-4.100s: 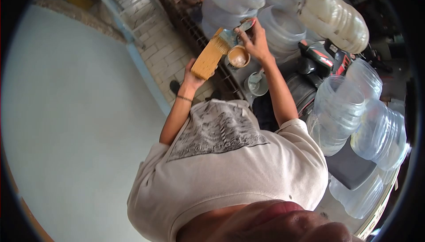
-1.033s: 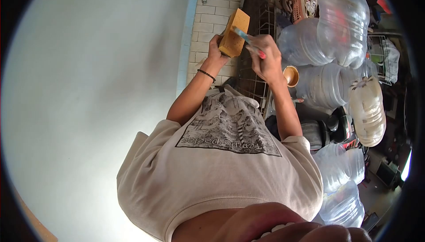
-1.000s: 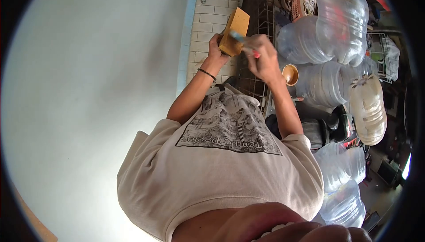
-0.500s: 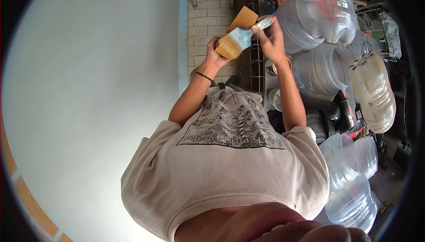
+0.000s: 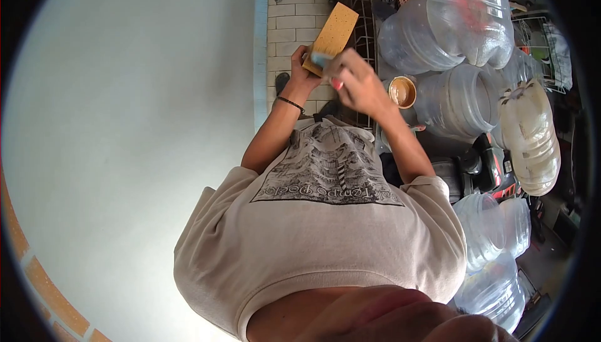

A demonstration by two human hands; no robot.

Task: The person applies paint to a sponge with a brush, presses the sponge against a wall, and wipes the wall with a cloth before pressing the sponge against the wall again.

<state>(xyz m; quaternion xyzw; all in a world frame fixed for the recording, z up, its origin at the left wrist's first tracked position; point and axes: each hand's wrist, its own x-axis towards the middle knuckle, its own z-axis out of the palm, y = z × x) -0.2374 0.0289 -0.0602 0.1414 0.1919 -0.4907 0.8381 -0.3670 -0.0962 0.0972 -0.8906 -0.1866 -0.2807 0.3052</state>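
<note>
My left hand (image 5: 300, 76) grips the lower end of a yellowish wooden block (image 5: 332, 29) and holds it up, tilted, in front of me. My right hand (image 5: 354, 82) is closed around a paintbrush (image 5: 322, 60) with a blue ferrule and a red-tipped handle. The brush head rests against the block's lower part, and my fingers hide most of it. An open small can (image 5: 402, 91) of brownish paste stands just right of my right hand.
Several large clear plastic water jugs (image 5: 457, 23) pile up on the right, one of them cloudy white (image 5: 529, 142). A dark metal grid rack (image 5: 363, 10) stands behind the block. A white tiled wall (image 5: 294, 23) and a pale floor (image 5: 125, 123) lie to the left.
My right hand has swung the brush down from the block's upper part to its lower end. The can, earlier hidden behind my wrist, shows beside it.
</note>
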